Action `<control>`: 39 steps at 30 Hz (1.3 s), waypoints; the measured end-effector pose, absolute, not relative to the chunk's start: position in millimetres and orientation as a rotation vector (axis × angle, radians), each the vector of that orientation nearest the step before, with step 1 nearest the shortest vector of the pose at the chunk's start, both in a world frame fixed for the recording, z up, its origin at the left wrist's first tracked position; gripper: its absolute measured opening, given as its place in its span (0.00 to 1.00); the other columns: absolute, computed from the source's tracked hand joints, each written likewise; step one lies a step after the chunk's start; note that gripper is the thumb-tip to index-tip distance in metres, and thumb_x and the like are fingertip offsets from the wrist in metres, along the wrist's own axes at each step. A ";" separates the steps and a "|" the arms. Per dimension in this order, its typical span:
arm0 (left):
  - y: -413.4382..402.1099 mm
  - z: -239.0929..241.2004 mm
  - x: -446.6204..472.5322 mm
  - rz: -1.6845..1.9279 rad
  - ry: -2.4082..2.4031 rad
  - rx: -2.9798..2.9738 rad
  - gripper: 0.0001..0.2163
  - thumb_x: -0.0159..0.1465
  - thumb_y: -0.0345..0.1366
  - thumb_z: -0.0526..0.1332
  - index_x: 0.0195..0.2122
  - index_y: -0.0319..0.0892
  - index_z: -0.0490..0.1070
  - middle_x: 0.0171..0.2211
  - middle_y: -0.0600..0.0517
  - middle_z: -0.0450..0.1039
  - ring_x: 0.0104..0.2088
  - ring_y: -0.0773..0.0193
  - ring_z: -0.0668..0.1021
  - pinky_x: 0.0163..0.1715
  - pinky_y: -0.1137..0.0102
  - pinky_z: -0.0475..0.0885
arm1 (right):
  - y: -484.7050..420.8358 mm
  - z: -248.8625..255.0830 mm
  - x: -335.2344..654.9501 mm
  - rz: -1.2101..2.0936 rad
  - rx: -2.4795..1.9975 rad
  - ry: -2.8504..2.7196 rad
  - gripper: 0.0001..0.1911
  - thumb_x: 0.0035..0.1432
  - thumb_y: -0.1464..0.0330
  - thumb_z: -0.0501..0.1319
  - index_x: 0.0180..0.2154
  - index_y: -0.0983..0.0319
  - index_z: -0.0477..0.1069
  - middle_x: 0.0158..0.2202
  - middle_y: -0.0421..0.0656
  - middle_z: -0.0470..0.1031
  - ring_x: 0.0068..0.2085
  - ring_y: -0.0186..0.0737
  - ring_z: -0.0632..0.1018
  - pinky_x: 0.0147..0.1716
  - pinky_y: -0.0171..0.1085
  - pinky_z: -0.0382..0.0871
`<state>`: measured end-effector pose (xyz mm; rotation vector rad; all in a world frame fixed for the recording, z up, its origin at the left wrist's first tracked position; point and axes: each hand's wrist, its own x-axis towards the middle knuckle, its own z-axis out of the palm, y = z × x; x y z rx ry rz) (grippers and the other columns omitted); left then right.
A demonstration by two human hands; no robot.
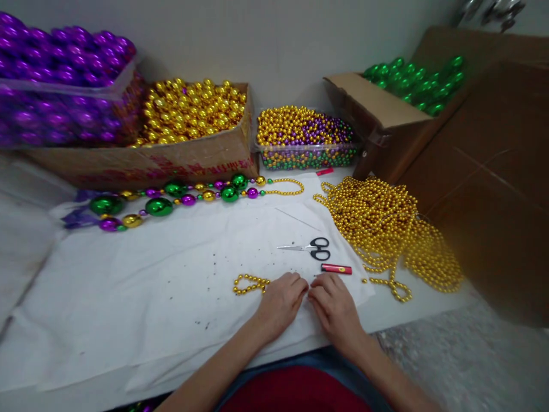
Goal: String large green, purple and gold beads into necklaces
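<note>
My left hand (283, 300) is closed at the front of the white cloth. A short loop of gold beads (249, 284) runs out from under it to the left. Fingertip to fingertip with it, my right hand (334, 306) is pinched closed; whatever lies between its fingers is too small or hidden to make out. Just beyond the right hand lies a red lighter (336, 269). Behind that are scissors with black handles (315, 249), blades pointing left. A thin needle-like rod (295, 218) rests farther back on the cloth.
A long necklace of green, purple and gold beads (187, 199) stretches along the back. Gold bead strands (373, 220) are heaped at right. Behind stand a purple-bead tub (64, 86), a gold-bead carton (171, 163), a mixed-bead tub (306, 151) and a green-bead carton (381, 106).
</note>
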<state>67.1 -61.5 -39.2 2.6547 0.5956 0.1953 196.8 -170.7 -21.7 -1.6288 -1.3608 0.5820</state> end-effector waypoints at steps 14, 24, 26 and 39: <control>-68.2 -30.0 56.0 0.052 0.526 2.783 0.10 0.66 0.29 0.49 0.34 0.41 0.69 0.37 0.47 0.71 0.38 0.59 0.69 0.39 0.63 0.64 | -197.7 -11.4 252.0 0.529 -1.629 -0.449 0.10 0.50 0.61 0.67 0.32 0.61 0.78 0.34 0.45 0.76 0.35 0.40 0.73 0.26 0.34 0.63; -50.9 29.7 54.7 0.669 0.863 2.131 0.07 0.63 0.34 0.56 0.36 0.44 0.75 0.44 0.48 0.73 0.47 0.59 0.72 0.49 0.62 0.67 | -153.5 17.4 221.7 0.641 -1.651 -1.106 0.09 0.58 0.66 0.60 0.27 0.60 0.74 0.28 0.40 0.71 0.32 0.38 0.71 0.31 0.35 0.62; -48.5 38.0 64.0 0.704 0.856 1.944 0.08 0.63 0.35 0.57 0.36 0.43 0.76 0.38 0.49 0.75 0.42 0.61 0.75 0.44 0.66 0.69 | -142.2 16.0 212.4 0.684 -1.647 -1.125 0.10 0.58 0.65 0.60 0.25 0.61 0.73 0.26 0.39 0.68 0.30 0.36 0.70 0.29 0.34 0.61; -46.2 9.7 82.2 0.706 0.881 1.280 0.04 0.54 0.34 0.64 0.28 0.39 0.74 0.28 0.52 0.74 0.31 0.65 0.74 0.34 0.72 0.68 | -114.2 2.2 186.7 0.627 -1.740 -1.253 0.13 0.60 0.69 0.57 0.23 0.62 0.68 0.24 0.39 0.66 0.29 0.36 0.69 0.28 0.33 0.58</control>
